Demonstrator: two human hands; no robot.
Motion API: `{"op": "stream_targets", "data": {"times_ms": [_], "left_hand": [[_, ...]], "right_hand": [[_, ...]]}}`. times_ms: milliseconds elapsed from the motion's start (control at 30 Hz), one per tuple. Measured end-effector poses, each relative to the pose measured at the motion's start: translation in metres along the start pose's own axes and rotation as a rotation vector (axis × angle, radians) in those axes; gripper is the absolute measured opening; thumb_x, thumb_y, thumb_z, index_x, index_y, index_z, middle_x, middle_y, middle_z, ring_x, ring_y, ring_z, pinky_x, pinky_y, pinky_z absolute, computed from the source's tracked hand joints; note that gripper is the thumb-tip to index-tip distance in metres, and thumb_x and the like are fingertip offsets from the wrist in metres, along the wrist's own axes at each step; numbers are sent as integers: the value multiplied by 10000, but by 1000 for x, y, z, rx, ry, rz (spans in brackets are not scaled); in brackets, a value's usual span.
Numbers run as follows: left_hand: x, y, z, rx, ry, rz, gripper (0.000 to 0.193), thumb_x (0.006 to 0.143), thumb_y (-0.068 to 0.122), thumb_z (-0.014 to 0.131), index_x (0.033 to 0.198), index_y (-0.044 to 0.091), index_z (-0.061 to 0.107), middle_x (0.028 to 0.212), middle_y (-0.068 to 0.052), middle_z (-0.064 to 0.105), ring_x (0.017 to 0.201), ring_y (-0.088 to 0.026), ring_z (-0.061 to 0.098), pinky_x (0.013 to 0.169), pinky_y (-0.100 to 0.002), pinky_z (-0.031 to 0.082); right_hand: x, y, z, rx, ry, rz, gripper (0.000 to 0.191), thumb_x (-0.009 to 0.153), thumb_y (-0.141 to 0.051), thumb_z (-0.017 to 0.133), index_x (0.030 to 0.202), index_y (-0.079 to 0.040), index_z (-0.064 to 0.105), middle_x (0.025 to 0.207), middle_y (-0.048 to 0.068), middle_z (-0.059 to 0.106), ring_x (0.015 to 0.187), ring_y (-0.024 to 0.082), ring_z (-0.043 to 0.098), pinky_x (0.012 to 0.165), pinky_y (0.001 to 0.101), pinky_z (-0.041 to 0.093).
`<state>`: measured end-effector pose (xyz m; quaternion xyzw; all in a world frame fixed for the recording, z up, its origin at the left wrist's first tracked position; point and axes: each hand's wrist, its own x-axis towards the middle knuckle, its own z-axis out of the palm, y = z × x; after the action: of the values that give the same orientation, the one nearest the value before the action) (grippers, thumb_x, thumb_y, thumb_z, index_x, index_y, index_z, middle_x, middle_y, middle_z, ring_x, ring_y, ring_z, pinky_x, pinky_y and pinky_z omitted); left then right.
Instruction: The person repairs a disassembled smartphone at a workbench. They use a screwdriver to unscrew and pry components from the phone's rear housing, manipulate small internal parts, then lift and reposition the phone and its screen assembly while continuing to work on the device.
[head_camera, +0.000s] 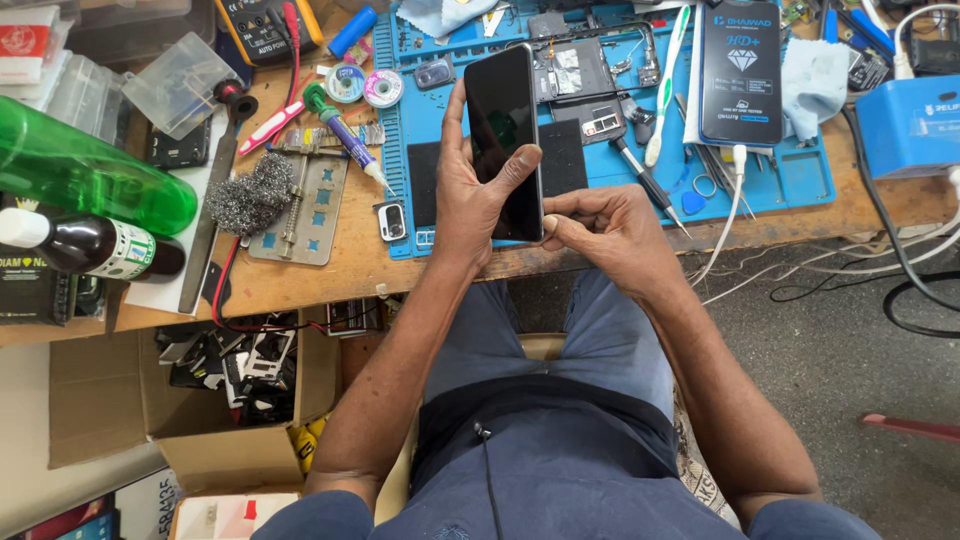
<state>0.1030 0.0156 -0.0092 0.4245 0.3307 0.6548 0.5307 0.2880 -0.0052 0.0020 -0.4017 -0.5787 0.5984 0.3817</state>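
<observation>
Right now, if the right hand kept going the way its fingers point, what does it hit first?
The right hand points left, fingertips pinched at the lower edge of the phone. It meets the phone first, apparently already touching.

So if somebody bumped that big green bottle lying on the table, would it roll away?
Probably a little. The green bottle lies on its side and looks round, so a nudge could set it rolling. The dark bottle lying beside it and the clutter around would likely stop it soon. It looks like see-through plastic, so it is probably light and would not shatter.
</observation>
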Motion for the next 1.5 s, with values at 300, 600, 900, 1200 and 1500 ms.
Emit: {"op": "stream_targets", "data": {"times_ms": [300, 600, 900, 1200, 1500], "left_hand": [[3, -3, -1, -6, -17, -14, 1111, 832, 240, 894, 1680, 144, 184, 1232, -105, 695, 1106, -170, 699, 942, -330, 618], [0, -2, -1, 87, -9, -14, 1113, 840, 295, 890, 1691, 130, 191, 1145, -109, 703, 1035, -169, 712, 891, -322, 619], [0, -1, -1, 104, -13, -20, 1134, 820, 336, 884, 1680, 137, 172, 1078, -89, 716, 985, -162, 739, 824, -319, 656], [1, -3, -2, 52, -43, 2, 1115, 846, 301, 892, 1680, 114, 176, 1311, -124, 656, 1182, -195, 684, 990, -351, 619], [1, -1, -1, 111, -22, -20, 1114, 825, 299, 881, 1672, 122, 180, 1322, -138, 655, 1176, -205, 690, 993, -354, 611]], "right_hand": [[6, 0, -3, 46, -39, 27, 242, 935, -30, 714, 1145, 92, 726, 954, 120, 778, 799, 129, 754, 736, 249, 631], [1, 6, -3, 78, -20, 13, 264, 935, -49, 735, 1163, 83, 733, 951, 127, 780, 797, 130, 752, 743, 248, 628], [0, 6, -2, 63, -10, 11, 263, 932, -45, 728, 1166, 75, 732, 953, 137, 786, 792, 132, 760, 740, 247, 640], [4, -1, 1, 22, -16, 17, 190, 945, -15, 688, 1105, 77, 736, 930, 101, 774, 762, 96, 734, 701, 222, 613], [12, -1, 3, -11, 33, 25, 168, 930, 13, 651, 1063, 61, 741, 903, 71, 763, 733, 74, 707, 680, 218, 593]]}}
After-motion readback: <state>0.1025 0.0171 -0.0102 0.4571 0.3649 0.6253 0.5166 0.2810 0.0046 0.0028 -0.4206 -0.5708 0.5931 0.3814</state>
